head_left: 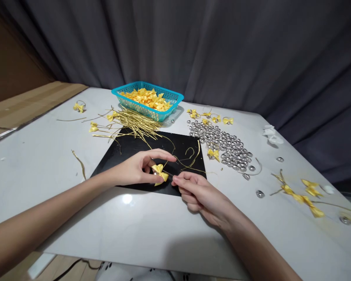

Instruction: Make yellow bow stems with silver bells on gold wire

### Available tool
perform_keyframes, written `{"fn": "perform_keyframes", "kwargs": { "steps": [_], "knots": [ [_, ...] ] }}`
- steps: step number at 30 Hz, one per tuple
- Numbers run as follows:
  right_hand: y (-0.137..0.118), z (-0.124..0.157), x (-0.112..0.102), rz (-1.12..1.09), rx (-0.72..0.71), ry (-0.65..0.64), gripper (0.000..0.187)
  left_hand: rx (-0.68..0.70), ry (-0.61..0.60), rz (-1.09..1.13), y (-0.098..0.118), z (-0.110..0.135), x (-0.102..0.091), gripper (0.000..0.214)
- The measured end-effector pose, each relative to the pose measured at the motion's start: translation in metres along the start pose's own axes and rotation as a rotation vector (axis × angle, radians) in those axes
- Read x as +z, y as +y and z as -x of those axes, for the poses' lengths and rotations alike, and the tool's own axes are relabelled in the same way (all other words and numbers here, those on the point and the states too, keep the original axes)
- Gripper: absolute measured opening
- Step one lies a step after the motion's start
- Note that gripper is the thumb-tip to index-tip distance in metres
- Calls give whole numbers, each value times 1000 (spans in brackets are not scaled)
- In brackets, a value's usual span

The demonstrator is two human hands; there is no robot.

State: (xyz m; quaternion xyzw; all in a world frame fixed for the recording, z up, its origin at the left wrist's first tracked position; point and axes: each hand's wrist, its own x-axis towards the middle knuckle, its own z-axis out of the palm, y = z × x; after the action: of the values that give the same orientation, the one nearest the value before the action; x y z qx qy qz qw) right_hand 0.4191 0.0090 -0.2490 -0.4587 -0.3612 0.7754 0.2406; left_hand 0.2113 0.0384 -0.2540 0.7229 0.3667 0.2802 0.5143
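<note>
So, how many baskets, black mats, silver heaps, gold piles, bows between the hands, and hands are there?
Blue basket: 1
Black mat: 1
Silver heap: 1
Gold pile: 1
Yellow bow between the hands: 1
Left hand and right hand: 2
Total: 7

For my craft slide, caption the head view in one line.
Left hand holding a yellow bow, right hand pinching a thin strand, over a black mat near silvery pieces.

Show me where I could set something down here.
The white table looks bare in front of the black mat, between left forearm and right forearm, and mostly bare leftward, between the cardboard and twisted gold strand. Crowded: around the mat's far edge, with gold wires and the teal basket; rightward, around the silvery beads.
</note>
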Motion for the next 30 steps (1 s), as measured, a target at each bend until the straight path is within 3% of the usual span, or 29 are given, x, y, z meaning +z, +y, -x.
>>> {"fn": "perform_keyframes", "kwargs": {
  "steps": [9, 20, 30],
  "knots": [
    [0, -1, 1, -19, 21, -19, 43, 45, -17, 23, 2, -1, 1, 40],
    [-1, -1, 2, 0, 33, -1, 26, -15, -27, -1, 1, -2, -2, 43],
    [3, -2, 4, -14, 53, -16, 26, 0, -27, 0, 2, -2, -2, 42]
  ]
}}
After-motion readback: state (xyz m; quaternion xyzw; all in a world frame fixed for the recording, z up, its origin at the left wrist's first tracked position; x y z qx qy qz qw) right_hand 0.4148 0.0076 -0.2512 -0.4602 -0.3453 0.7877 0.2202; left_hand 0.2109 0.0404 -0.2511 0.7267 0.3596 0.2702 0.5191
